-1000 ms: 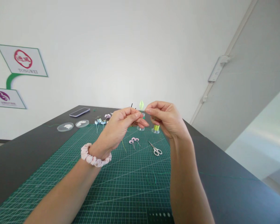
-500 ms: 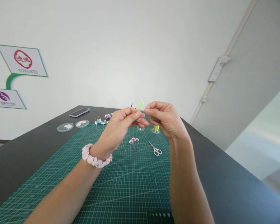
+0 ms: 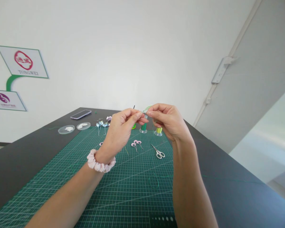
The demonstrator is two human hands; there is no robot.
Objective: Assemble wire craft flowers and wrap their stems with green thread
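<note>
Above the cutting mat, my left hand (image 3: 124, 123) pinches the base of a small pale green leaf (image 3: 147, 108) between thumb and forefinger. The leaf tilts to the right, seen nearly edge-on. My right hand (image 3: 167, 120) is closed in a pinch right beside the leaf; what lies between its fingertips is too small to make out. Beneath the hands stand a spool of dark green thread (image 3: 143, 127) and a spool of yellow-green thread (image 3: 158, 131). Small pink flower pieces on wire stems (image 3: 136, 144) lie nearer, with white-handled scissors (image 3: 159, 153) to their right.
A green gridded cutting mat (image 3: 123, 193) covers the middle of the black table (image 3: 228, 171). At the back left lie a phone (image 3: 81, 114), two shallow clear dishes (image 3: 66, 129) with white pieces, and blue wired flowers (image 3: 100, 123). A wall rises behind.
The leaf has turned from upright to leaning right, nearly edge-on. My left hand has shifted slightly and rolled, while my right hand stays almost still.
</note>
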